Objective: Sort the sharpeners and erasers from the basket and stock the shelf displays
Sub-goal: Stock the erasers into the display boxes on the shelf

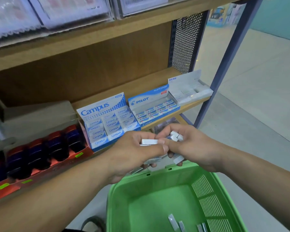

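Note:
Both hands meet above the far rim of the green basket (228, 195). My left hand (134, 153) pinches a white eraser (149, 141) between thumb and fingers, with more white erasers under its palm. My right hand (189, 144) grips a bunch of small white erasers (175, 136); one more (178, 159) sticks out below its fingers. Several erasers (173, 222) lie on the basket floor. On the shelf behind stand a Campus eraser box (105, 121), a Pilot eraser box (154, 106), a white eraser box (189, 89) and a red tray of dark sharpeners (45, 156).
A wooden shelf board (90, 36) runs overhead with clear packets on it. A perforated metal panel (186, 41) and a slanted blue-grey post (229, 52) bound the shelf on the right. Beyond lies pale floor (258, 97). A grey box (38, 114) sits behind the sharpeners.

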### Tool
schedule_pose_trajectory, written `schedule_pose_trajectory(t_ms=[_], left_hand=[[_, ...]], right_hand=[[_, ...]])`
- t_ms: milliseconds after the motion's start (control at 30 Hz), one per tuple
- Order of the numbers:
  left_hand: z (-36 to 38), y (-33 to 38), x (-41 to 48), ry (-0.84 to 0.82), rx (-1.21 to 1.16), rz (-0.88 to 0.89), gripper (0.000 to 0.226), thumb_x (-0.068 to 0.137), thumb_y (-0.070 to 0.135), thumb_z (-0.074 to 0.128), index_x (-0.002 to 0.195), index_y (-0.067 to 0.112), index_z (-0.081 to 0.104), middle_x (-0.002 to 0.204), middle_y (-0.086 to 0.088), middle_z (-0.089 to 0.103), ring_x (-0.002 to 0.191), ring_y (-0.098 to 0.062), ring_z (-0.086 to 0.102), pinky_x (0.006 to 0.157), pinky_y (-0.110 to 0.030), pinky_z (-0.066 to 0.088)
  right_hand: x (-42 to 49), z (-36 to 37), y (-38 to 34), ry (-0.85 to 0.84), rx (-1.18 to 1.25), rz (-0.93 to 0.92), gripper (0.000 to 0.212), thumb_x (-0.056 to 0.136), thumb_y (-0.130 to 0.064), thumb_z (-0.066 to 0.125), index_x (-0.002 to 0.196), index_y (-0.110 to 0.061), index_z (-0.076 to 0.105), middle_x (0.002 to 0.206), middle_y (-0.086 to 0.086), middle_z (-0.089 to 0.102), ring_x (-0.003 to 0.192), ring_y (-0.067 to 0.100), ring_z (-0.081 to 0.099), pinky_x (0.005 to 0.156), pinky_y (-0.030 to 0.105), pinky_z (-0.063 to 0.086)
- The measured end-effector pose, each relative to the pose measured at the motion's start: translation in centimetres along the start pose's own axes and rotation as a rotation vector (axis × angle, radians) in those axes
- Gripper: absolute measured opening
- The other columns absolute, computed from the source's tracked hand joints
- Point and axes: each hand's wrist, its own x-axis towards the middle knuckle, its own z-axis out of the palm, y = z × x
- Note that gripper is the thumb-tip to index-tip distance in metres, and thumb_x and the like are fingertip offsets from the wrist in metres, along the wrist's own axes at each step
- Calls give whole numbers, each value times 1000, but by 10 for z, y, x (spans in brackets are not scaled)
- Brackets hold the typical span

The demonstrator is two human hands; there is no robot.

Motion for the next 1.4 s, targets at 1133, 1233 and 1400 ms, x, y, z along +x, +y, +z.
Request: schedule_pose_trajectory(t_ms=[1133,1233,1400], left_hand=[[43,27,46,283,-408,-6,16,88,25,78,99,13,78,80,-2,73,50,-9,55,46,-20,44],[49,32,48,251,-401,21,18,88,26,78,102,15,79,88,-5,74,55,-11,56,47,-21,44],[54,43,52,282,-426,22,52,82,19,84,128,32,63,107,6,67,57,-17,51,48,-24,43]], right_hand=[[-6,-42,-7,126,148,45,18,100,-35,63,96,-17,62,82,6,70,66,19,54,51,29,45],[-12,-51,-10,147,161,22,16,99,-30,65,96,-15,65,88,11,72,65,19,55,53,31,45],[-17,-57,-16,136,193,36,20,100,-30,63,103,-10,65,88,9,71,63,17,54,53,31,45]])
